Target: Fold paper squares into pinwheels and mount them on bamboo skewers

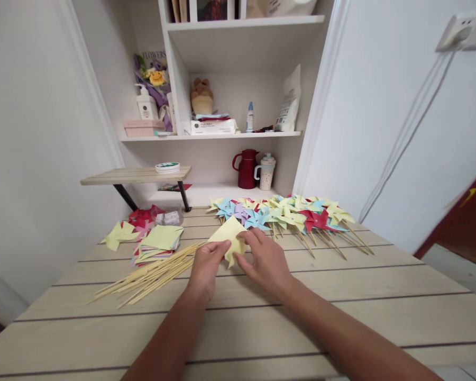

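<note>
A yellow paper square (227, 232) is held up above the table between my two hands, its lower edge bent or cut near the fingers. My left hand (207, 267) pinches it at the lower left, thumb on top. At its right side my right hand (264, 259) has thumb and fingers curled around the paper's edge. Just left of my left hand lies a bundle of thin wooden sticks (154, 275). Behind the sticks is a stack of coloured paper squares (162, 238), yellow on top. Finished paper pinwheels (285, 214) on sticks lie heaped beyond my right hand.
A folded yellow pinwheel (121, 234) and red paper shapes (143, 216) lie at the left, beside a clear container (168, 217). A small raised shelf (137, 175) stands behind them. A red jug (247, 169) and a cup (266, 173) stand at the back.
</note>
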Tool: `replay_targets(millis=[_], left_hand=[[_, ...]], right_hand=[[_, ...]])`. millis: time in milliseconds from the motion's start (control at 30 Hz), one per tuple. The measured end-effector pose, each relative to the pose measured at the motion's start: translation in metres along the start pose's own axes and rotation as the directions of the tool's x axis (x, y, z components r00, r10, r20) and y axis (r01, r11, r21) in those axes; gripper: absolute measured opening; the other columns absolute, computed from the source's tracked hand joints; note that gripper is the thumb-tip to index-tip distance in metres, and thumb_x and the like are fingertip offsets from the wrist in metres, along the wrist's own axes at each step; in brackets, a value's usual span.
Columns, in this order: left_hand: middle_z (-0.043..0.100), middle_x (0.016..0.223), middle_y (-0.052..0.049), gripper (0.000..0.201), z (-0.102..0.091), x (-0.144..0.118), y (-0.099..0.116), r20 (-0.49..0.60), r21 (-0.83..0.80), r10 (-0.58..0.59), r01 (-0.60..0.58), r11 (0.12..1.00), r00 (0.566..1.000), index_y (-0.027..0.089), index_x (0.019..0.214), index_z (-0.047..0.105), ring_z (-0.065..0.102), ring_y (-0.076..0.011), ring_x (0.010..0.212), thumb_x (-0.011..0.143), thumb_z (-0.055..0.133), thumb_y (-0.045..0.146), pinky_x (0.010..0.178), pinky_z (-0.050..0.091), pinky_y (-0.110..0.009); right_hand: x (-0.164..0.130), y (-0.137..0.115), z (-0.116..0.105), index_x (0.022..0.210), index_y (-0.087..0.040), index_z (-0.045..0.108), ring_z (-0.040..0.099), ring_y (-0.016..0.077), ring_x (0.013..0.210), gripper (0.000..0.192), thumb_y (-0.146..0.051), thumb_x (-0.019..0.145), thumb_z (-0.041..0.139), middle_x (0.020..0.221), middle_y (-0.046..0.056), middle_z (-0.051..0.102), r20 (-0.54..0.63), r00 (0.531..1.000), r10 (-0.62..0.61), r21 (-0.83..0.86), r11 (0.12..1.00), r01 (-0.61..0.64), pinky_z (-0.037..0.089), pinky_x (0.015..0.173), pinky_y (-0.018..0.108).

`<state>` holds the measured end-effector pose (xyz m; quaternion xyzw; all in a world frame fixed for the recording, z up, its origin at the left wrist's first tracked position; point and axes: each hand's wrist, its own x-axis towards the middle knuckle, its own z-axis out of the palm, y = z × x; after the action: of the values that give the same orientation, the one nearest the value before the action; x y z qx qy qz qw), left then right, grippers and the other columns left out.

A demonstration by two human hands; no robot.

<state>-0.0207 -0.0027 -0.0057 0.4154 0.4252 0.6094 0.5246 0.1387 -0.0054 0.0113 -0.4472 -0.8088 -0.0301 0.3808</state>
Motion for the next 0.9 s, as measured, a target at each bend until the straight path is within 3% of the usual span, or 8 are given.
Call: replay_targets(millis=[200,300,400,500,633,700,800,900], left_hand=[[0.074,0.079,-0.009,0.033,-0.002,-0.001,0.008,-0.045,-0.057,-0.027,0.025,0.998,0.999,0.012,0.079,0.077,0.064,-0.0162,0.072,0.063,0.085,0.039,0.074,0.05,-0.027],[0.075,0.082,-0.009,0.033,-0.002,-0.001,0.011,-0.044,-0.117,-0.077,0.072,0.991,0.996,0.011,0.08,0.076,0.066,-0.0157,0.072,0.061,0.086,0.036,0.073,0.051,-0.026],[0.075,0.084,-0.01,0.033,-0.003,0.0,0.01,-0.06,-0.155,-0.118,0.108,0.982,0.991,0.011,0.082,0.076,0.066,-0.015,0.07,0.06,0.087,0.033,0.068,0.051,-0.025],[0.076,0.086,-0.009,0.03,-0.004,0.001,0.008,-0.06,-0.18,-0.143,0.13,0.975,0.988,0.013,0.084,0.076,0.067,-0.0153,0.071,0.062,0.086,0.031,0.066,0.052,-0.024],[0.075,0.087,-0.008,0.025,-0.006,0.002,0.008,-0.016,-0.169,-0.147,0.142,0.975,0.989,0.016,0.084,0.076,0.069,-0.0177,0.077,0.068,0.082,0.034,0.069,0.053,-0.025],[0.075,0.089,-0.008,0.026,-0.007,0.002,0.008,0.011,-0.161,-0.149,0.149,0.976,0.989,0.017,0.086,0.075,0.069,-0.0188,0.079,0.069,0.081,0.035,0.07,0.053,-0.026],[0.075,0.091,-0.009,0.029,-0.007,0.003,0.007,0.039,-0.173,-0.167,0.171,0.97,0.985,0.017,0.088,0.075,0.069,-0.0194,0.08,0.068,0.082,0.036,0.071,0.053,-0.027],[0.075,0.089,-0.009,0.029,-0.007,0.003,0.005,0.051,-0.203,-0.192,0.198,0.959,0.98,0.016,0.088,0.075,0.068,-0.0178,0.077,0.067,0.083,0.034,0.07,0.053,-0.026]], right_hand=[[0.0,0.013,-0.001,0.11,-0.023,0.057,0.061,0.0175,0.066,0.023,-0.025,0.088,0.051,0.081,0.001,0.068,0.07,0.974,0.215,0.251,0.941,-0.226,0.044,0.066,0.03],[0.0,0.019,0.0,0.111,-0.024,0.057,0.06,0.0177,0.065,0.024,-0.022,0.088,0.05,0.074,-0.001,0.065,0.083,0.968,0.237,0.312,0.916,-0.251,0.046,0.065,0.03],[-0.002,0.021,0.001,0.121,-0.023,0.056,0.062,0.0191,0.078,0.035,-0.018,0.086,0.054,0.096,0.006,0.063,-0.022,0.991,0.136,0.271,0.955,-0.125,0.049,0.071,0.032],[-0.004,0.018,0.001,0.135,-0.027,0.05,0.058,0.0244,0.103,0.053,-0.012,0.084,0.056,0.119,0.012,0.054,-0.127,0.99,-0.061,0.106,0.992,0.075,0.05,0.085,0.039],[-0.005,0.011,0.002,0.132,-0.036,0.053,0.042,0.0313,0.13,0.055,-0.01,0.084,0.06,0.145,0.01,0.042,-0.124,0.953,-0.275,-0.149,0.955,0.256,0.04,0.1,0.049],[-0.004,0.011,0.003,0.12,-0.033,0.061,0.038,0.0316,0.134,0.041,-0.014,0.084,0.065,0.146,0.008,0.043,-0.104,0.942,-0.319,-0.199,0.935,0.295,0.035,0.104,0.05],[-0.004,0.014,0.005,0.103,-0.028,0.065,0.043,0.0298,0.129,0.019,-0.025,0.084,0.069,0.137,0.008,0.053,-0.098,0.945,-0.312,-0.193,0.937,0.29,0.033,0.104,0.048],[-0.004,0.017,0.004,0.103,-0.027,0.064,0.046,0.0294,0.124,0.021,-0.036,0.085,0.069,0.133,0.009,0.055,-0.114,0.956,-0.269,-0.148,0.957,0.251,0.033,0.103,0.048]])
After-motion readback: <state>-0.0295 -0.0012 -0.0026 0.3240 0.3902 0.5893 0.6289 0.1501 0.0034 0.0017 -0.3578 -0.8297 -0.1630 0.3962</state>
